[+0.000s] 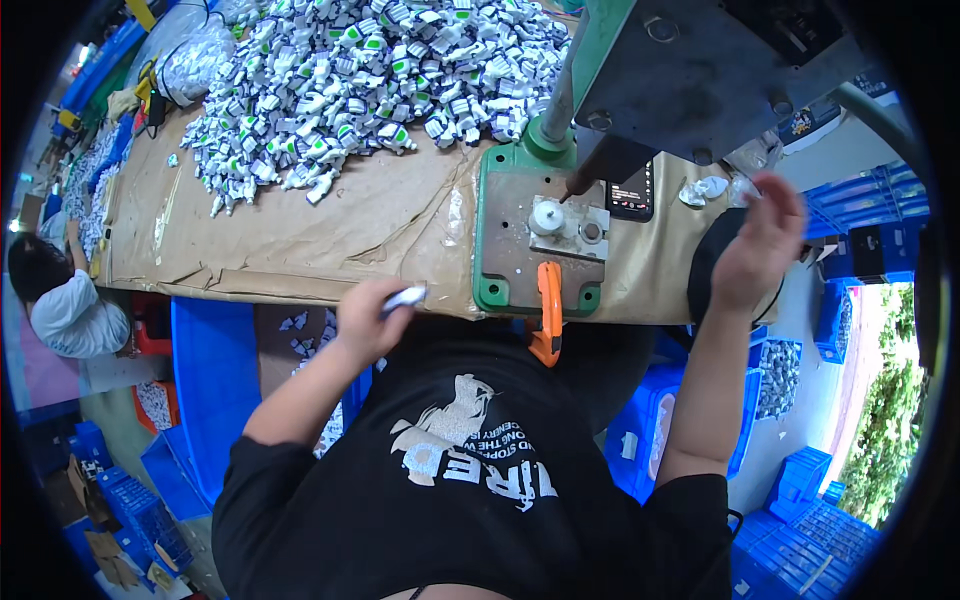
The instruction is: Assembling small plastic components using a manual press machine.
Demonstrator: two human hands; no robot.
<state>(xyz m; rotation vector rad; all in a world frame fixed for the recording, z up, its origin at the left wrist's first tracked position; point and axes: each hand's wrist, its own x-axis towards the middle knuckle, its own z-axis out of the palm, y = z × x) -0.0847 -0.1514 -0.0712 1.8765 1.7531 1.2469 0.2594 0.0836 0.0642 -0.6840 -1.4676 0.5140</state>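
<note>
My left hand is closed on a small white-and-dark-blue plastic part, just off the front edge of the table. My right hand is raised to the right of the press, its fingers smeared by motion; whether they hold anything cannot be made out. Between the hands stands a bench press with a green base. On its metal block sits a round white piece, with the dark press rod above it. An orange tool lies over the front edge of the base.
A big heap of white, blue and green plastic parts covers the back of the paper-covered table. A phone lies behind the press block. Blue bins stand below on both sides. Another person works at far left.
</note>
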